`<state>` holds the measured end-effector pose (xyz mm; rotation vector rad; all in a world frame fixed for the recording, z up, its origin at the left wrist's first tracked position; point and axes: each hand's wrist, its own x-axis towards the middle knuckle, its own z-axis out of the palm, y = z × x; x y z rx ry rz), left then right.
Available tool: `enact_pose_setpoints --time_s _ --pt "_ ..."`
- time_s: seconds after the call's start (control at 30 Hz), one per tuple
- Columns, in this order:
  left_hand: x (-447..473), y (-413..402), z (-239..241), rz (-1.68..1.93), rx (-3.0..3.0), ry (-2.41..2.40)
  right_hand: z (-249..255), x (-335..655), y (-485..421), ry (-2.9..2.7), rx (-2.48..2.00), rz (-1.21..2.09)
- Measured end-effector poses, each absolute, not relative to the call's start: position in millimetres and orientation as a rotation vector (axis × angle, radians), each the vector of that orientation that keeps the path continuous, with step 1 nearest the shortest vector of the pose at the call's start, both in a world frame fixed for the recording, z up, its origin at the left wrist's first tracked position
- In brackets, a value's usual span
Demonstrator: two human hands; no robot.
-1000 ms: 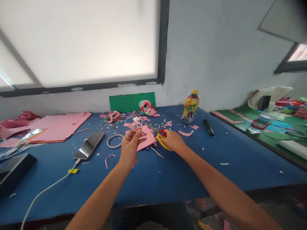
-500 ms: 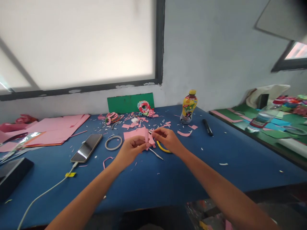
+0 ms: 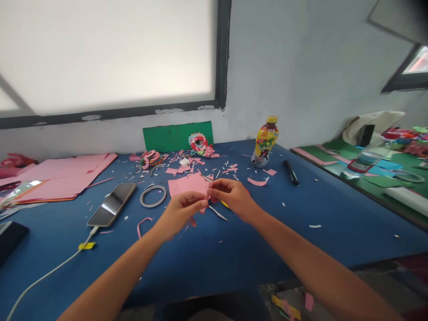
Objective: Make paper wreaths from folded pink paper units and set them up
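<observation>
"I'm at the far end of the feed. How do you read the grip?"

"I have my left hand closed to a narrow pinch, thumb against fingers, on a small pink strip. My right hand pinches the same strip, so the 2 sets of fingertips nearly meet."

"Where is that strip?"

"Between them, on the near side of a flat pink sheet on the blue table. My fingers hide part of its shape."

"Are the scissors in your grip too?"

"I can't tell. I see metal past my right hand and some yellow handle below it; the hand covers the rest."

"And around you?"

"On my left, 1 tape ring and a phone on a white cable. Farther back, a toothed paper ring by a green board. On my right, a yellow-labelled bottle stands near a black marker."
</observation>
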<state>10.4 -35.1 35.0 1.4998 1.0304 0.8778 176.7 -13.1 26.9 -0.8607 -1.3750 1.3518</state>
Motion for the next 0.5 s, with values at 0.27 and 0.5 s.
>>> enact_pose_setpoints --time_s 0.27,0.5 --pt "3.3 -33.7 33.9 0.894 1.345 0.959 28.1 170.6 -18.6 -1.203 -0.788 1.482" --pt "2.5 -36.3 34.9 0.865 1.332 0.949 28.0 167.6 -21.6 -1.173 -0.815 1.503"
